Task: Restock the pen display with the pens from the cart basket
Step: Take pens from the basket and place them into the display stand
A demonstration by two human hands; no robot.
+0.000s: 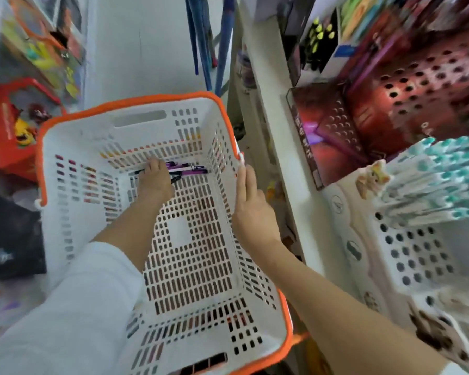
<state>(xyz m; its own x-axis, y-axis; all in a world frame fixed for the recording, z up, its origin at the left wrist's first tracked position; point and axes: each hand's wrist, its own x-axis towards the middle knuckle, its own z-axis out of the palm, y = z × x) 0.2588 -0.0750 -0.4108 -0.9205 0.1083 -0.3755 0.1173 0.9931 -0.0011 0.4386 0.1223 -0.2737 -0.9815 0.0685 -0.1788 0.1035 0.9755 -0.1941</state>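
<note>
Centre of frame: the left hand (155, 182) reaches down to the purple and black pens (187, 169) lying at the far wall of the white slotted plastic basket with an orange rim (73, 117); we cannot tell whether its fingers have closed on them. The right hand (251, 204), fingers straight, rests against the right rim. We judge that a partial grasp could scatter pens or snag them in the slots. Further right, a white shelf upright (271, 131) stands between the basket and the teal-capped pen display (428, 180).

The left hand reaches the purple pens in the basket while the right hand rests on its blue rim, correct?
Not blue: the head view shows an orange rim. The left hand reaches the purple pens in the basket; the right hand rests on that rim.
</note>
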